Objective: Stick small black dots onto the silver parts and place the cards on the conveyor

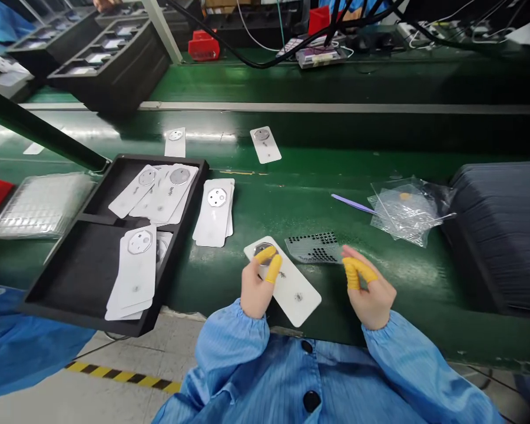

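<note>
apparently the left hand (pixel 255 288) curls its yellow-covered fingertips (pixel 272 271) over the white panel (pixel 297 290) lying aslant on the green table (pixel 218 277), partly hiding its round disc (pixel 260 246), and whether they pinch anything cannot be told. the right hand (pixel 370 294) bunches its fingers just beside the clear sheet of black dots (pixel 311 247), anything between them being too small to make out. beyond the crumpled clear bag (pixel 406 212), the dark tray stack (pixel 507 235) is cut off by the right edge.

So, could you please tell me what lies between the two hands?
The head view shows part of the white plate and the black-dotted sheet between them.
</note>
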Tool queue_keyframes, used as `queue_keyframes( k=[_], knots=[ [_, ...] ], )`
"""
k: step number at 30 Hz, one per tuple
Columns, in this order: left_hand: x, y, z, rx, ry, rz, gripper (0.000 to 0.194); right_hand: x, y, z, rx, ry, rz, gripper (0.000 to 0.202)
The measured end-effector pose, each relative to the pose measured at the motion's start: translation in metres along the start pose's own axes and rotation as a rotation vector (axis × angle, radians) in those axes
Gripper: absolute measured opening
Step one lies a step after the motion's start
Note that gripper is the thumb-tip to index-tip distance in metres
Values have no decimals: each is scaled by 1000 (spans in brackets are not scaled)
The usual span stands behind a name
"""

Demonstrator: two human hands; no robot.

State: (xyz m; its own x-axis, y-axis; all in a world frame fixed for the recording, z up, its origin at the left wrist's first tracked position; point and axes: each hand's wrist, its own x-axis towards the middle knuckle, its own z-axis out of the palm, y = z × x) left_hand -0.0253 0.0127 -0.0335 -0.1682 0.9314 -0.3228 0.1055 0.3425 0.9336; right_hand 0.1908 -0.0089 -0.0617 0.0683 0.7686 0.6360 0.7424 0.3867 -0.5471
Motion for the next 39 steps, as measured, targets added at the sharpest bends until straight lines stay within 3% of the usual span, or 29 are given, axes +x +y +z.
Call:
queue_keyframes(
  k=[2,4,7,9,11,15,17,20,26,29,34,39],
  knots=[
    [-1,-5,-2,-102,-6,-55,57,0,0,-4,-45,51,40,31],
    [-1,-10,0,-206,-127,-137,63,-3,0,-7,-22,24,-28,36],
    [2,-12,12,-282,-286,-206,57,-10,2,-13,121,-210,-156,45],
    [4,-11,21,-285,-308,-209,50,-11,4,-18,209,-376,-206,45],
    [4,-9,26,-284,-295,-199,45,-4,2,-23,266,-442,-169,41],
    [-1,-6,30,-283,-274,-173,41,21,-13,-25,321,-413,52,27],
    [-5,-4,31,-282,-258,-156,42,31,-21,-21,285,-365,83,27],
    [-11,-3,32,-277,-228,-133,42,38,-26,-13,197,-255,33,28],
    [-17,-12,33,-203,-228,-19,35,20,-20,9,222,-428,-138,25],
    [-17,-18,33,-137,-191,30,29,9,-15,20,216,-406,-221,29],
    [-15,-17,33,-118,-192,4,27,-1,-10,29,229,-322,-202,36],
    [-13,-14,34,-129,-162,-30,30,-2,-10,24,245,-350,-165,41]
  ],
)
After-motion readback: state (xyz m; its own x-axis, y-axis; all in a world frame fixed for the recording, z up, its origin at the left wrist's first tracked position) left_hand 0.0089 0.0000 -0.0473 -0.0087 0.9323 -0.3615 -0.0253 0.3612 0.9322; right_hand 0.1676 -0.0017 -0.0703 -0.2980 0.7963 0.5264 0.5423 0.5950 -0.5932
